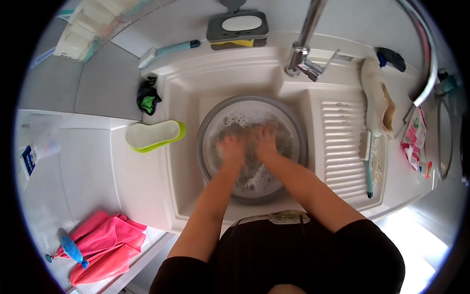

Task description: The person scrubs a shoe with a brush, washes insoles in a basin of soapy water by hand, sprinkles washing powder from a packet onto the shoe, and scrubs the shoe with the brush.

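The person's left hand (232,147) and right hand (266,143) reach side by side into a round grey-rimmed basin (200,147) standing in the sink (179,196). The murky, foamy water (252,169) lies around and between the fingers — bubbles float nearer the basin's edge. The right hand's fingers look slightly parted; the left's are partly blurred by the water. Whether either hand grips something below the surface, one cannot tell. To the left, on the counter, lies a green-edged insole (154,136), well apart from both hands; to the right — past the ribbed drainboard (338,147) — a pale shoe (375,98) rests near a brush (366,149).
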A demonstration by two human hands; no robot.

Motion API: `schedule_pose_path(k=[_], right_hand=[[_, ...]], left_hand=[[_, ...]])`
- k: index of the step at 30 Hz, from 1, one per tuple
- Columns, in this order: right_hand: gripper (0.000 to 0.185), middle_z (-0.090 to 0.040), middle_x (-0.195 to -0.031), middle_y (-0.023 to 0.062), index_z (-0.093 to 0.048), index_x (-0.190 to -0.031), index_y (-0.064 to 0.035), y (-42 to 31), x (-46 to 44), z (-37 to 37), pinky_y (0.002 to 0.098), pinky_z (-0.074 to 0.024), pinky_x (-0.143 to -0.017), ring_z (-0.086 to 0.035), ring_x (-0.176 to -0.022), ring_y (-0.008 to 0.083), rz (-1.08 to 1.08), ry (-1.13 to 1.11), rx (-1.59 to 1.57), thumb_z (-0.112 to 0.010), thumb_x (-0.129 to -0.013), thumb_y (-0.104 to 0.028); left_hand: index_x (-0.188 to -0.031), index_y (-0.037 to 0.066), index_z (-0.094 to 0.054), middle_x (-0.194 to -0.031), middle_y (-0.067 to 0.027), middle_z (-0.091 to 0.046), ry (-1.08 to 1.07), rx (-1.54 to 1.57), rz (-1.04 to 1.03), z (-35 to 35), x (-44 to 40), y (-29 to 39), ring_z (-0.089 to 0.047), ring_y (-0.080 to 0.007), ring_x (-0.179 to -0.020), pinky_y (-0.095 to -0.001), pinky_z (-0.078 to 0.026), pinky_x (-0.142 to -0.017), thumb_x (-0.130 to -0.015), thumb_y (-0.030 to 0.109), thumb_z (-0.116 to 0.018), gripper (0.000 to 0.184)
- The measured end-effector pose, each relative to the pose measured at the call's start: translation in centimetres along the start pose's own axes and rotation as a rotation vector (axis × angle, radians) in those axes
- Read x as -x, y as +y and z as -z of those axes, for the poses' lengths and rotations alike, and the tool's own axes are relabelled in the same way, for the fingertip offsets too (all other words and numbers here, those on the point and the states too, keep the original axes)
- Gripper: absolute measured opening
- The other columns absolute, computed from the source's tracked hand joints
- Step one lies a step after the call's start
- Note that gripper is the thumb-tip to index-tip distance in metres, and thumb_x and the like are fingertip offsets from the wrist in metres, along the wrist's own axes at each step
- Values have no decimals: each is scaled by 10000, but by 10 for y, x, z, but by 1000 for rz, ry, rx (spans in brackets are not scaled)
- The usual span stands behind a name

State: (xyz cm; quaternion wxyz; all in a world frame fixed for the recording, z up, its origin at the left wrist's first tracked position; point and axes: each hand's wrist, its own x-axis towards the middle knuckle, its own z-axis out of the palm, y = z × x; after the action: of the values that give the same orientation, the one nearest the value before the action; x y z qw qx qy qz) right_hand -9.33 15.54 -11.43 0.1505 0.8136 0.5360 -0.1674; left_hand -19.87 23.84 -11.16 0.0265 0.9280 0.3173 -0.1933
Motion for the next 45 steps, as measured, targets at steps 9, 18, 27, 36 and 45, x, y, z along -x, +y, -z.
schedule_pose_path(k=[9, 18, 27, 36, 45], right_hand=[[967, -333, -1357, 184, -340, -1354, -175, 13, 40, 47, 722, -195, -976, -304, -1272, 398, 44, 88, -167, -839, -528, -246], [1008, -381, -1285, 161, -381, -1327, -185, 30, 78, 120, 721, -242, -950, -353, -1231, 376, 139, 224, -180, -861, -445, -279], [1024, -384, -1301, 132, -378, -1334, -210, 26, 87, 127, 722, -191, -972, -357, -1232, 352, 157, 320, -207, -882, -444, -265], [1082, -304, -1397, 148, -331, -1382, -222, 17, 79, 71, 693, -189, -999, -260, -1323, 367, 126, 108, -158, -895, -465, -331], [1138, -211, -1453, 149, -269, -1418, -267, 13, 68, 28, 689, -191, -1003, -170, -1356, 388, 117, 42, -200, -892, -473, -379]], left_hand=[[-1289, 214, -416, -1257, -106, -445, 26, 138, -22, 49, 40, -7, -418, -314, -1193, -592, -393, -872, -548, 287, -842, 857], [-1258, 215, -443, -1196, -102, -468, 216, 259, -51, 111, 76, -14, -462, -322, -1137, -578, -418, -847, -544, 306, -848, 826], [-1230, 198, -447, -1159, -99, -478, 278, 176, -12, 118, 87, -21, -456, -321, -1120, -541, -441, -818, -507, 365, -845, 842], [-1263, 173, -411, -1230, -135, -412, 56, 189, 11, 63, 87, -9, -407, -349, -1157, -528, -429, -857, -552, 358, -846, 854], [-1265, 198, -392, -1224, -114, -389, 4, 215, 80, 21, 76, 5, -391, -348, -1154, -590, -442, -823, -557, 293, -856, 852]])
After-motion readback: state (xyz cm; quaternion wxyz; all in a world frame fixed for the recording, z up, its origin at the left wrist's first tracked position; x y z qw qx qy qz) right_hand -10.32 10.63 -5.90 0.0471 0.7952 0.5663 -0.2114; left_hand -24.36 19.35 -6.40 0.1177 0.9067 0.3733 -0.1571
